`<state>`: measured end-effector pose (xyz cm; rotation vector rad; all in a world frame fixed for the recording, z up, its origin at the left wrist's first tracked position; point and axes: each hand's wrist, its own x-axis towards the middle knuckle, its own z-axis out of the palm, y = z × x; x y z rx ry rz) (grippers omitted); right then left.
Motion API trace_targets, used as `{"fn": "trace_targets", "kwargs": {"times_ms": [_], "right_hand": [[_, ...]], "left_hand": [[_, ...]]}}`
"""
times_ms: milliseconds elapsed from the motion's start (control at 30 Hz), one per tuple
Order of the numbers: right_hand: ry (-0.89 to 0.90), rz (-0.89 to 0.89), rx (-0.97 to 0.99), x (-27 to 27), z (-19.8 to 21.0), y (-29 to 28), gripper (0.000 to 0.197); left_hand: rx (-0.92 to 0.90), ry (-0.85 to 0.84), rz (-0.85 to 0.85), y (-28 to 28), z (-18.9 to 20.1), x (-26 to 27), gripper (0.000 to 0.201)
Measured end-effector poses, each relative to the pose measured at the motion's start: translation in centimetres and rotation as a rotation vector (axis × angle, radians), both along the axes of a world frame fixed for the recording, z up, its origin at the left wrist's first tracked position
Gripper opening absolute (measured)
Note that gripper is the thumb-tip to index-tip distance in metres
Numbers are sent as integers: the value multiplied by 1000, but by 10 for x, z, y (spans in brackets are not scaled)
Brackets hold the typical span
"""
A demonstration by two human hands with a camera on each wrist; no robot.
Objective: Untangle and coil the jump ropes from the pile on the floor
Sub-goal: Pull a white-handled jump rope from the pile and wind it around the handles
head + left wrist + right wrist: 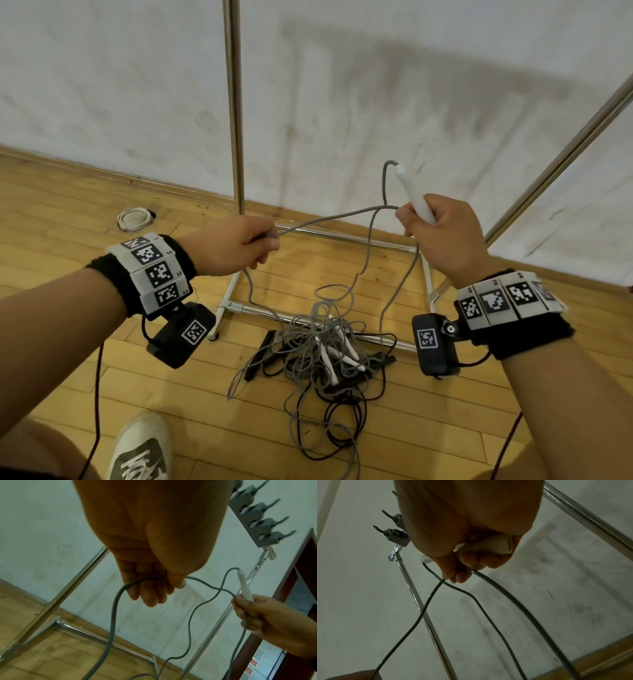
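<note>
A tangled pile of jump ropes (325, 353), grey and black cords with white and black handles, lies on the wooden floor (68, 212). My right hand (442, 233) grips a white handle (414, 195) pointing up and also pinches a loop of the grey rope (329, 216). My left hand (236, 245) grips the same grey rope, taut between the hands. In the left wrist view the rope (118, 601) bends over my fingers (150, 595). In the right wrist view the handle's end (498, 546) shows in my fist, with cords (513, 601) hanging down to the pile.
A chrome rack stands over the pile, with an upright pole (234, 102), floor bars (342, 236) and a slanted pole (565, 154). A coiled white rope (134, 219) lies by the wall. My shoe (142, 448) is at the bottom. Grey clips (257, 516) hang on the rack.
</note>
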<state>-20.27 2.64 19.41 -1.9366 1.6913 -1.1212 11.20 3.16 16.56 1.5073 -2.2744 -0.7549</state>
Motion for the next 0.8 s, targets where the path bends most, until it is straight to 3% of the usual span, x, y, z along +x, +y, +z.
{"fn": "trace_targets", "kwargs": {"times_ms": [200, 400, 567, 700, 800], "right_hand": [[56, 94, 229, -3, -7, 3, 7], [-123, 209, 171, 33, -14, 15, 13], [-112, 422, 162, 63, -19, 27, 18], [-62, 339, 129, 61, -17, 23, 16], [-95, 274, 91, 55, -13, 20, 21]], "left_hand": [[-20, 155, 70, 2, 8, -7, 25], [-70, 130, -53, 11, 14, -36, 25], [-186, 159, -127, 17, 23, -54, 35], [-224, 101, -66, 13, 21, -48, 29], [-116, -8, -88, 8, 9, -37, 25]]}}
